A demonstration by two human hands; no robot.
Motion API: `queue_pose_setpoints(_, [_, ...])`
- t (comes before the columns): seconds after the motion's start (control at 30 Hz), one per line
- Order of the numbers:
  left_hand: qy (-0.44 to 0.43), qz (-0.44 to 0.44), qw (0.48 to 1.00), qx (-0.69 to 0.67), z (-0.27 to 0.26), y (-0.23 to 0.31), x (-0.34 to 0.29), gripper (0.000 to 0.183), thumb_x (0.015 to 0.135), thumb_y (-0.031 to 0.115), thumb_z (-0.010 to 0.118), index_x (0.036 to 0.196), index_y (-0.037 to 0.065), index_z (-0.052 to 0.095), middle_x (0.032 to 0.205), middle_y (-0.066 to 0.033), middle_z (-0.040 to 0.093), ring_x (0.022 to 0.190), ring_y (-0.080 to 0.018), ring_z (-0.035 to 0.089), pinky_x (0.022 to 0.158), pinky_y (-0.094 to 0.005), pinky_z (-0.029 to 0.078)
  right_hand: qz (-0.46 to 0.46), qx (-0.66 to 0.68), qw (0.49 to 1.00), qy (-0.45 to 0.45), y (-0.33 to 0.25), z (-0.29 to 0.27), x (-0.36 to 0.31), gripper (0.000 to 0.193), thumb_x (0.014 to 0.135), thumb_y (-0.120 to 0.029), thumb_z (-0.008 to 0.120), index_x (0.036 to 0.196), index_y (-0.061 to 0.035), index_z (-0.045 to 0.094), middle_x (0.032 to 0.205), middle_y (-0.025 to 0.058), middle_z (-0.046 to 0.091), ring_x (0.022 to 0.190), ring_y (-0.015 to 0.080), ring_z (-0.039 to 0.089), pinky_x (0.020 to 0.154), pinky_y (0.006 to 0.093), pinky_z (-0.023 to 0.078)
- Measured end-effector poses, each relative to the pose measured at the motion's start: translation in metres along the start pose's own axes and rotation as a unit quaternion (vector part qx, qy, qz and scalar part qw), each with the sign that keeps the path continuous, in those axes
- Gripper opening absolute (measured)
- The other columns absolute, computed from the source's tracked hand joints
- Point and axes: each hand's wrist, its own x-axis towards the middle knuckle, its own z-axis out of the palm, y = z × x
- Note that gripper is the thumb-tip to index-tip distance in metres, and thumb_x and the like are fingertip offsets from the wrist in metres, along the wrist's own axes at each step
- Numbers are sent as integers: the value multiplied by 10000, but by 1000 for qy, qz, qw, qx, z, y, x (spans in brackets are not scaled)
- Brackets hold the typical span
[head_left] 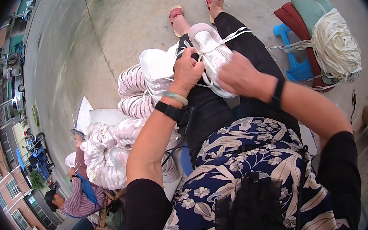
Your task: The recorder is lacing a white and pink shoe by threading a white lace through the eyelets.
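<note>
A white sneaker [210, 45] with a pale pinkish toe rests on my lap, its toe pointing away from me. White shoelace [234, 37] runs across its upper, and one end trails over my right thigh. My left hand [187, 71] is at the shoe's left side, thumb and forefinger pinched on the lace. Over the right side of the shoe's opening, my right hand [239, 77] is curled closed and slightly blurred. Its fingertips are turned from view, so what they hold, if anything, is hidden.
Stacked white shoes [134, 86] and a heap of bagged shoes [107, 152] lie on my left. At right, a blue stool [296, 60] bears red and green cushions [307, 5] and a bundle of white laces [336, 47]. Another person [83, 197] sits at lower left.
</note>
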Motion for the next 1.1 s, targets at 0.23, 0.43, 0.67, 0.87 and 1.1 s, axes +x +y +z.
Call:
queue_pose_setpoints(0.23, [43, 27, 998, 39, 3, 12, -4, 387, 677, 94, 541, 1037, -38, 484, 560, -132, 561, 529, -274, 583, 568, -357, 468, 428, 33, 886, -174, 15, -120, -269, 247, 771, -169, 568, 580, -48, 469, 571, 134, 460, 585, 344, 477, 538, 434, 346])
queue_pose_setpoints(0.43, [20, 16, 996, 89, 2, 18, -1, 355, 685, 111, 550, 1014, -13, 502, 550, -139, 550, 556, -322, 578, 575, -406, 461, 453, 89, 842, -280, 24, -136, -272, 321, 738, -336, 605, 627, -40, 549, 613, 163, 507, 617, 340, 511, 553, 424, 383])
queue_pose_setpoints(0.67, [145, 199, 939, 240, 8, 40, 15, 361, 681, 182, 649, 976, 1, 545, 856, -140, 578, 783, -290, 565, 692, -362, 444, 264, 138, 955, -5, 42, -64, -48, 324, 722, -313, 674, 841, -44, 536, 727, 110, 527, 664, 281, 535, 580, 370, 411])
queue_pose_setpoints(0.87, [156, 174, 938, 255, 19, 30, 40, 629, 657, 281, 726, 1136, 0, 430, 1035, -176, 523, 946, -370, 511, 837, -400, 405, 210, 104, 971, -53, 61, -5, 13, 556, 660, -416, 720, 1015, -34, 527, 788, 104, 565, 727, 290, 580, 642, 373, 443])
queue_pose_setpoints(1.1, [-8, 38, 999, 25, 12, 10, 48, 870, 618, 294, 791, 1267, -20, 303, 1150, -200, 496, 1066, -262, 515, 879, -336, 424, 306, 223, 918, -119, 60, -13, 21, 550, 629, -352, 735, 980, -1, 498, 845, 177, 593, 870, 349, 583, 730, 408, 452])
